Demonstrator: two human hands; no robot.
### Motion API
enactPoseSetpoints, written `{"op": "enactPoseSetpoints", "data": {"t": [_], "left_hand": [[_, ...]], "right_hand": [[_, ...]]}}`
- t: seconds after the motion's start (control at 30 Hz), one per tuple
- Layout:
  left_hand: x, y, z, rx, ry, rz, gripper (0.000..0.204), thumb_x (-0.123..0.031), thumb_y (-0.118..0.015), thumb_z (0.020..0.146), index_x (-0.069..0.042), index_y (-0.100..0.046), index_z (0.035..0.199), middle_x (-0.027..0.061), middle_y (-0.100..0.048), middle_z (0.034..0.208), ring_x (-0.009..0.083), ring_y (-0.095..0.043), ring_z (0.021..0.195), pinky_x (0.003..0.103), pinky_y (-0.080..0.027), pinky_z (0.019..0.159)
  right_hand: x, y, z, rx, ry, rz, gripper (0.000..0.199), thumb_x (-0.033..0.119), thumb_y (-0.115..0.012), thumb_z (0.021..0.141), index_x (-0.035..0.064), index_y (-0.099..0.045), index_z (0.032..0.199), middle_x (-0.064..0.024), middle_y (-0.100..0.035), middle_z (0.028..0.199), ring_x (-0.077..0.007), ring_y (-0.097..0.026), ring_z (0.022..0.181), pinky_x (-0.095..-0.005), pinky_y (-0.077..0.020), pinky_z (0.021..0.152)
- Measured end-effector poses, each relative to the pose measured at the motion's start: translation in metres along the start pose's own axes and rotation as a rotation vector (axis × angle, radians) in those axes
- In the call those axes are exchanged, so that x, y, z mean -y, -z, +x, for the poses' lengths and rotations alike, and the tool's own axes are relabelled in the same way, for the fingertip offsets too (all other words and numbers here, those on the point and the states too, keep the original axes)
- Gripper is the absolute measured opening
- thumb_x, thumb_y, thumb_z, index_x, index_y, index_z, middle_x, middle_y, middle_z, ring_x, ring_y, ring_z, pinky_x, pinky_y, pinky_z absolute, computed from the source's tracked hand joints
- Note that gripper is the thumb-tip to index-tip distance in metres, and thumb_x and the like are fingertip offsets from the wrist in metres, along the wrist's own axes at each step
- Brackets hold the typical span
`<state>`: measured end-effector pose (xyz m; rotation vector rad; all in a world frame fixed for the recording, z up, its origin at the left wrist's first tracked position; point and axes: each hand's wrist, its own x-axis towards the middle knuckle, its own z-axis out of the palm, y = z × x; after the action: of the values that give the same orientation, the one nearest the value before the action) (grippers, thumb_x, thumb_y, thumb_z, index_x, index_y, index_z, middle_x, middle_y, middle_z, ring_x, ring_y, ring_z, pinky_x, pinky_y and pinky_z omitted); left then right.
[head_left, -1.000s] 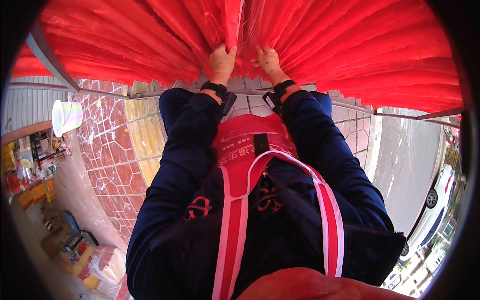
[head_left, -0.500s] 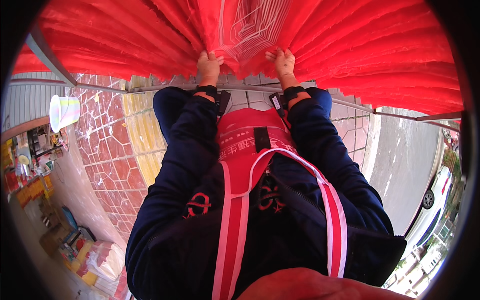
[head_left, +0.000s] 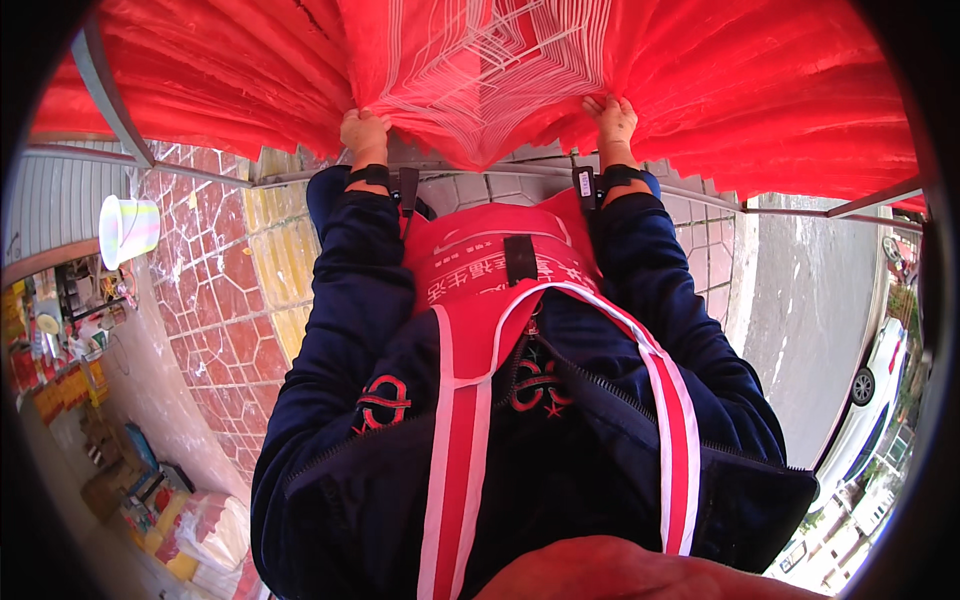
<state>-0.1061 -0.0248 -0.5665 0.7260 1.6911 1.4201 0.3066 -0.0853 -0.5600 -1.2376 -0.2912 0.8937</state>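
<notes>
A wide red cloth (head_left: pixel 490 70) hangs across the far side, with thin white lines patterning its middle. That middle part is pulled fairly flat between my hands and dips to a point at its lower edge, while deep folds bunch up on both sides. My left hand (head_left: pixel 364 130) is closed on the cloth left of the pattern. On the other side, my right hand (head_left: pixel 612 120) grips the cloth the same way. Some fingertips are hidden in the folds. Dark bands circle both wrists.
A grey metal frame (head_left: pixel 115 95) runs along the cloth's sides and below it. Red and yellow paving (head_left: pixel 215 290) lies to the left, with a pale bucket (head_left: pixel 128 229) and cluttered shop goods (head_left: pixel 60 320) beyond. A road and a white car (head_left: pixel 868 410) are at the right.
My hands have moved apart, left hand leftward and right hand rightward, both still gripping the cloth. Its patterned middle is spread wider and its lower point hangs nearer to me.
</notes>
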Motion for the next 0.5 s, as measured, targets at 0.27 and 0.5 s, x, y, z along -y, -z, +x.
{"op": "enactPoseSetpoints", "data": {"t": [0.27,0.5], "left_hand": [[-0.007,0.037,0.02,-0.121,0.01,0.123,0.026,-0.012,-0.054,0.095,0.007,-0.059,0.111,0.0203,-0.067,0.08,0.0287,-0.07,0.061,0.035,-0.057,0.049],[-0.008,0.068,0.035,-0.268,-0.2,0.586,0.027,-0.021,-0.059,0.087,0.002,-0.069,0.097,0.0264,-0.069,0.092,0.0418,-0.067,0.09,0.046,-0.052,0.082]], "right_hand": [[0.031,0.032,0.004,-0.084,0.092,0.026,0.016,0.001,-0.046,0.095,-0.0067,-0.047,0.109,-0.0231,-0.06,0.096,-0.0458,-0.068,0.084,-0.0531,-0.0619,0.073],[0.042,0.04,0.002,-0.171,0.193,0.011,0.015,0.003,-0.044,0.095,-0.008,-0.051,0.103,-0.0226,-0.06,0.095,-0.0402,-0.07,0.075,-0.0452,-0.0633,0.061]]}}
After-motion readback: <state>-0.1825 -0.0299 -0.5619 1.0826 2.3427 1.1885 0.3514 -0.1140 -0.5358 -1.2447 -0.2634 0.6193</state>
